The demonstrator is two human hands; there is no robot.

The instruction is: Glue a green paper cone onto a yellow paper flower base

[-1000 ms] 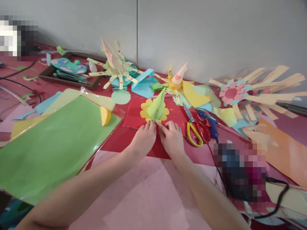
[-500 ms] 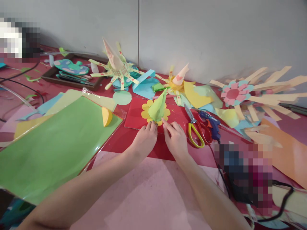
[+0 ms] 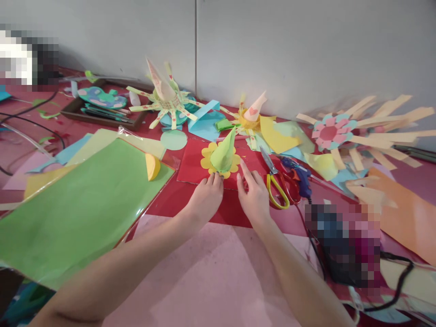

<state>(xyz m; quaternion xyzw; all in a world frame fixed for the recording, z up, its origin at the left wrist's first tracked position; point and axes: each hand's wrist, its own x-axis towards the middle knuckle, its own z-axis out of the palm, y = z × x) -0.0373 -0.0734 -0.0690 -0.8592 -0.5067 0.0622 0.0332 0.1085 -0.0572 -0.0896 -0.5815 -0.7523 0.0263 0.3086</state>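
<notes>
Yellow petals (image 3: 206,162) ring the upright green paper cone (image 3: 223,155) in our head view, the flower lying on a red board (image 3: 189,160) just beyond our hands. Our left hand (image 3: 206,195) bends its fingertips down at the front petals — whether they pinch, we cannot tell. Our right hand (image 3: 255,195) is loosely open — index finger extended beside the right-side petals, forearm slanting inward.
</notes>
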